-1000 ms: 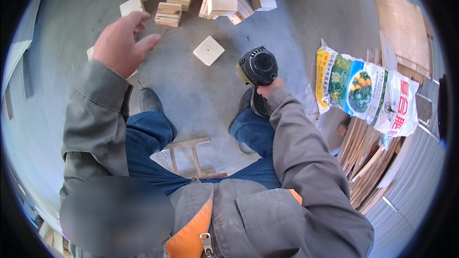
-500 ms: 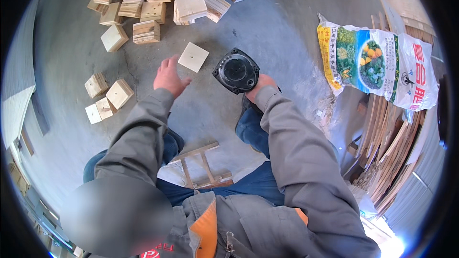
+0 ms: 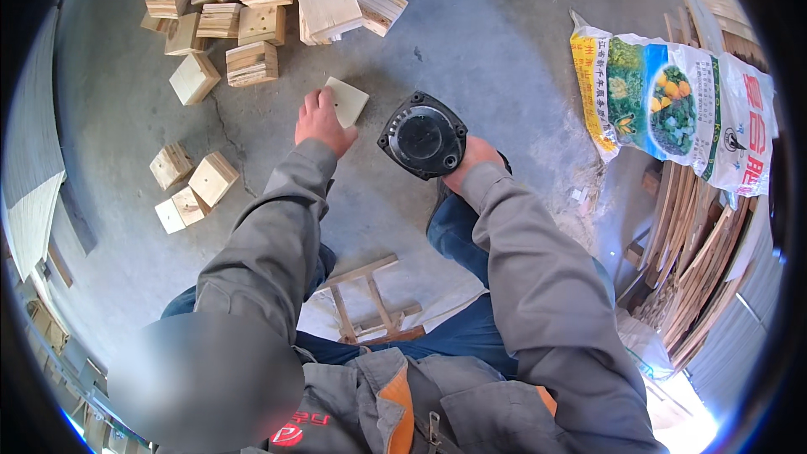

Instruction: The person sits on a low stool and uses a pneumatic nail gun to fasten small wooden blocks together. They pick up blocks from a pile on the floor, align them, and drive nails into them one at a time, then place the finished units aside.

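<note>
Taking twelve o'clock as straight ahead, I have my left hand [image 3: 324, 124] at the seven-to-eight o'clock edge of a pale wooden block [image 3: 352, 99], its fingers bent and lying close together along that side; the thumb is not clear enough to tell whether I am really pinching the block or only touching it, nor can I tell if it lies flat on the floor [image 3: 513, 67] or is slightly raised. My right hand [image 3: 472, 165] is closed around a black power tool [image 3: 422, 136], whose round end faces up just off the block's four o'clock corner, though its housing hides part of that grip and all of the working tip. As I judge it, a good hold here means thumb and fingers on opposite sides of the block, low down, so the broad face stays bare and the block cannot twist. I would keep the tool's weight on a firm right wrist, tip well away from my left fingers, finger off any trigger while they are this near. The pile of blocks [image 3: 262, 23] lies toward ten to eleven o'clock from this one, apart from it, which leaves my knuckles room.
</note>
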{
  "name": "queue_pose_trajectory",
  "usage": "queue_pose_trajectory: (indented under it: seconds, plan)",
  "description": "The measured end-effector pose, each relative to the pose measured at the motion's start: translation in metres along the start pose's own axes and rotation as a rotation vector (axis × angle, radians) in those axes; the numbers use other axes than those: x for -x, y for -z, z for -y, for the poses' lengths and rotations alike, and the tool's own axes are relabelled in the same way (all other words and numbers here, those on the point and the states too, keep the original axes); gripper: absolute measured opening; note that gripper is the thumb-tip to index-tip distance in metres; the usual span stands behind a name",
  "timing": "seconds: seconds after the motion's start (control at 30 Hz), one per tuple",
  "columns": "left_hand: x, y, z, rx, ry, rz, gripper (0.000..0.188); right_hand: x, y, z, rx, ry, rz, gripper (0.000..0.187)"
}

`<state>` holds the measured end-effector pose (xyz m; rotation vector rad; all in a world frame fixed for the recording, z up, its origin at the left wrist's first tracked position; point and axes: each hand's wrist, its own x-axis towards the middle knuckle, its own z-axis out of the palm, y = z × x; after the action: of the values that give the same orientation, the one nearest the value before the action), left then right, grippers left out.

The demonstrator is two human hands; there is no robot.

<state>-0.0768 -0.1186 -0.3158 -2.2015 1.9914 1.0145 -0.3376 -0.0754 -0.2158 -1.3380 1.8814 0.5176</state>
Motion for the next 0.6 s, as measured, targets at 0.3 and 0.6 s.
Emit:
queue_pose_trajectory:
  seconds: [0.3, 0.6]
  plan:
    - [-0.032, 0.009, 0.095, 0.212, 0.016, -0.149, 0.077, 0.005, 0.006, 0.009, 0.005, 0.069, -0.012, 0.036]
    - [-0.026, 0.021, 0.048, 0.042, 0.126, -0.131, 0.092, 0.005, -0.001, 0.008, 0.057, 0.038, 0.034, 0.037]
